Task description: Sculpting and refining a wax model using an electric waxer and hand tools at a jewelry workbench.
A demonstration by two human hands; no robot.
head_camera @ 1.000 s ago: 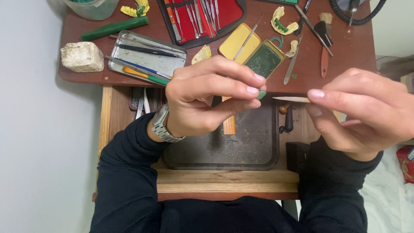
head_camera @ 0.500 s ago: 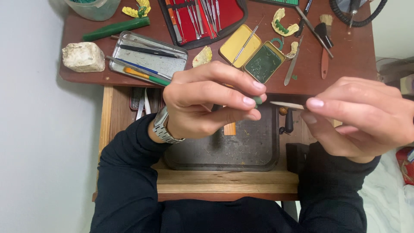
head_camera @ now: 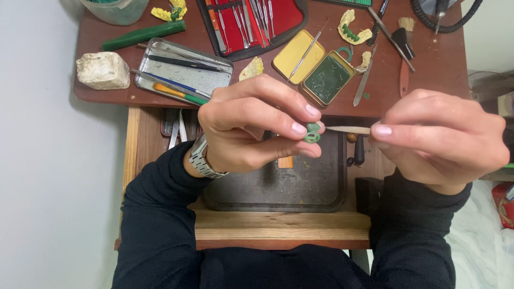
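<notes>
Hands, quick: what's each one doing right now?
Left hand: closed, pinching a small green wax piece at its fingertips.
Right hand: closed on a thin pale tool, tip at the green piece.

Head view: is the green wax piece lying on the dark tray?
No, the green wax piece is pinched in the left hand, above the dark tray.

From my remote view I find no labels, signs or screens. Containers only: a red zip instrument case (head_camera: 251,24) lies open at the top centre of the desk; a rectangular metal tin (head_camera: 184,72) sits left of it, near the desk's front edge; a small yellow tin lid (head_camera: 297,55) lies just beside its matching tin (head_camera: 327,78), which holds dark green material; a pale green tub (head_camera: 115,9) is cut off at the top left edge.
</notes>
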